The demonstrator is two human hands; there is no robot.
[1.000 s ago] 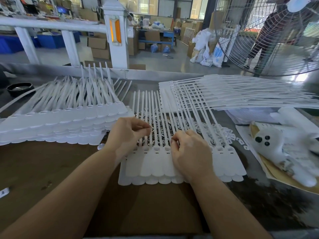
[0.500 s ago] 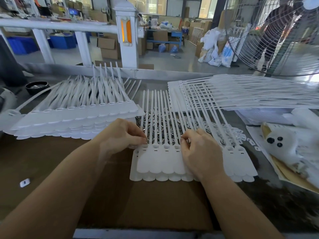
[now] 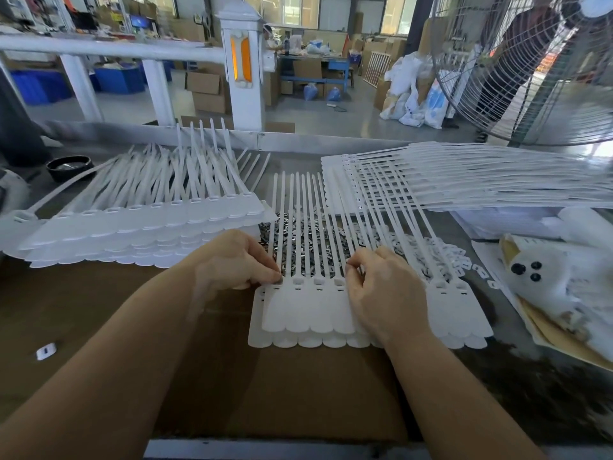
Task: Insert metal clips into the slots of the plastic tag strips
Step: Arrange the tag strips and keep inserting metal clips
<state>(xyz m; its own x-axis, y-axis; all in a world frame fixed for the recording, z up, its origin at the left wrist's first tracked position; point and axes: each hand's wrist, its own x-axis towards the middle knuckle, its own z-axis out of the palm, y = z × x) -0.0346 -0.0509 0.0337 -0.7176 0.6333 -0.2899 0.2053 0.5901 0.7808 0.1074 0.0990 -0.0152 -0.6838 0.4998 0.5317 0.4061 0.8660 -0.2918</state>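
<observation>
A sheet of white plastic tag strips [image 3: 308, 313] lies flat in front of me on brown cardboard, its long tails pointing away. A pile of small shiny metal clips [image 3: 298, 237] lies under those tails. My left hand [image 3: 232, 260] rests at the sheet's left top corner, fingertips pinched on a small dark clip at the leftmost slot. My right hand [image 3: 384, 287] covers the sheet's right half, thumb and forefinger pinched together near a slot; what they hold is too small to make out.
A stack of tag strips [image 3: 139, 227] lies at the left and another fanned stack [image 3: 464, 180] at the back right. White plastic pieces [image 3: 444, 257] are scattered right of the clips. A white glove [image 3: 564, 277], a black dish [image 3: 69, 166] and a large fan [image 3: 537, 71] surround the work spot.
My view has shifted slightly left. Both hands stay pinched at the slot row; my left fingertips have come down onto the leftmost slot.
</observation>
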